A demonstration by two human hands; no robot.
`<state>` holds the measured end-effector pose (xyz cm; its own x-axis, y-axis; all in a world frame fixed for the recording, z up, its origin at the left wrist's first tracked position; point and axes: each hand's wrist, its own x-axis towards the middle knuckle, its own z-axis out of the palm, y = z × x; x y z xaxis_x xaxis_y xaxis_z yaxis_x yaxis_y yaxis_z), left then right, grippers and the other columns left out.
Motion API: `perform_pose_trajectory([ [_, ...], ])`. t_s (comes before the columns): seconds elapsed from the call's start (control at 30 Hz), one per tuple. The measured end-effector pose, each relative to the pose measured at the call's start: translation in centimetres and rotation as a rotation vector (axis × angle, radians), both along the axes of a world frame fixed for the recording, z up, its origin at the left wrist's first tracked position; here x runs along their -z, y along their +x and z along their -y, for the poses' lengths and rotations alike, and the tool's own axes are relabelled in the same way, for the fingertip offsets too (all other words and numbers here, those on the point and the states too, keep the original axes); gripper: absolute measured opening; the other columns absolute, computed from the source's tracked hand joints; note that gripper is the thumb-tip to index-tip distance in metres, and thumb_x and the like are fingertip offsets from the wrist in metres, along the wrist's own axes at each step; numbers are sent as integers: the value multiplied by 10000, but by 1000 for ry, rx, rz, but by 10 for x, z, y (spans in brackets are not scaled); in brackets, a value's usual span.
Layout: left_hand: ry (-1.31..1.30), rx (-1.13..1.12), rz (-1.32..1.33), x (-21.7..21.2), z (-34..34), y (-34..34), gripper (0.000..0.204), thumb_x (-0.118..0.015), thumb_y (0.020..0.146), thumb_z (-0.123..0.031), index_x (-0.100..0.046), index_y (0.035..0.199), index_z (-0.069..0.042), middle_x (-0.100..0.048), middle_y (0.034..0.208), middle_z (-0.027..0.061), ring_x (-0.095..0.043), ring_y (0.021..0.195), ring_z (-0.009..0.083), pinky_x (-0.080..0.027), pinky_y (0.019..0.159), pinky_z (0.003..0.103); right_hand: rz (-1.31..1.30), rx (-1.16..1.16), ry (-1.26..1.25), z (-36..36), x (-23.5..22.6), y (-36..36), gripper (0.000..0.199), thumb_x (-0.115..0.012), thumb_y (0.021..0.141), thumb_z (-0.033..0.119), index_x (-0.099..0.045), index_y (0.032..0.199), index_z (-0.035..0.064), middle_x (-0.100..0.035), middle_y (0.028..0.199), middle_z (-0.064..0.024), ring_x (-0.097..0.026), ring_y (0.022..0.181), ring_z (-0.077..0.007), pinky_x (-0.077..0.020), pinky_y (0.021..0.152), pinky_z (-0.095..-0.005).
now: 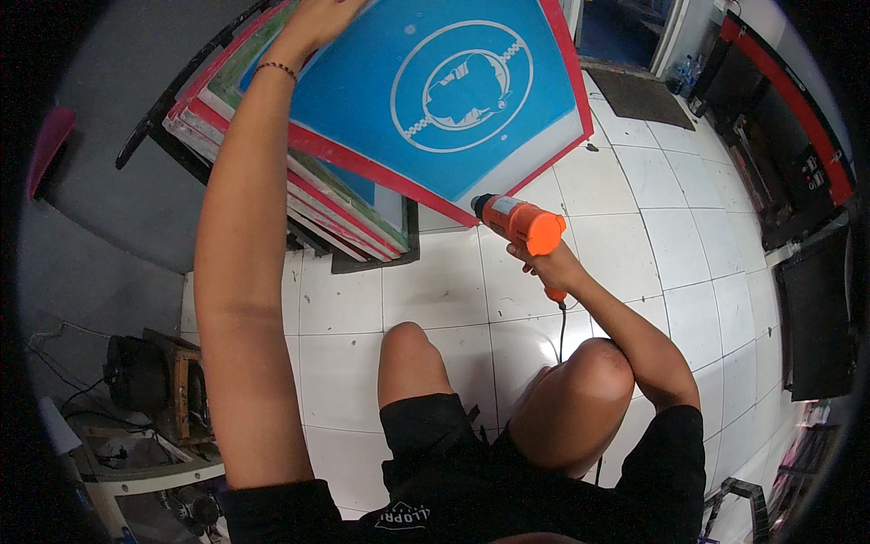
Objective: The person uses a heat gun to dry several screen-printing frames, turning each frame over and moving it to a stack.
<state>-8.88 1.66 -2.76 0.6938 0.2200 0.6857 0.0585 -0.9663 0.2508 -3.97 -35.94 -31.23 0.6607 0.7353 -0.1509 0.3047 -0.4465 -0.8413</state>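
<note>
A blue screen-printing frame [362,100] with a red border and a pale round design leans at a tilt in front of me. My left hand [324,16] grips it near its far left edge; the fingertips are partly cut off by the picture's top. In my right hand [548,263] is an orange heat gun [524,222], gripped by its handle. Its dark nozzle points at the frame's near lower corner, very close to it. A black cord [563,331] hangs from the handle. Whether the gun is running cannot be told.
More frames [349,213] with red, white and green edges stand stacked behind at the left. White floor tiles [435,272] lie below. A dark mat [639,98] is by the doorway. Black and red equipment [788,118] lines the right; a machine with wires [136,372] stands lower left.
</note>
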Motion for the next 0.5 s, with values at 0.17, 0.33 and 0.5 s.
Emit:
perform_pose_trajectory([
  [0.17, -22, -18, -13, 1, 8, -1, 464, -513, 968, -410, -535, 1219, -20, -613, 1174, 273, -585, 1134, 392, -452, 944, 437, -8, 3, -2, 3, -1, 1, 514, -640, 903, 453, -573, 1154, 10, -645, 783, -110, -662, 695, -206, -518, 635, -352],
  [0.33, -17, -25, -29, -1, 9, -1, 466, -512, 968, -411, -537, 1213, -16, -608, 1174, 282, -583, 1129, 401, -454, 935, 443, 13, 6, 14, 2, -2, 0, 502, -645, 902, 439, -573, 1148, 7, -657, 806, -118, -665, 697, -207, -523, 648, -351],
  [0.5, -1, -29, -28, -1, 8, 0, 470, -505, 968, -416, -539, 1204, -11, -603, 1181, 285, -581, 1132, 403, -453, 936, 444, 5, 7, 19, 1, -3, -1, 498, -646, 901, 438, -574, 1141, 9, -660, 813, -117, -670, 703, -209, -524, 645, -351],
])
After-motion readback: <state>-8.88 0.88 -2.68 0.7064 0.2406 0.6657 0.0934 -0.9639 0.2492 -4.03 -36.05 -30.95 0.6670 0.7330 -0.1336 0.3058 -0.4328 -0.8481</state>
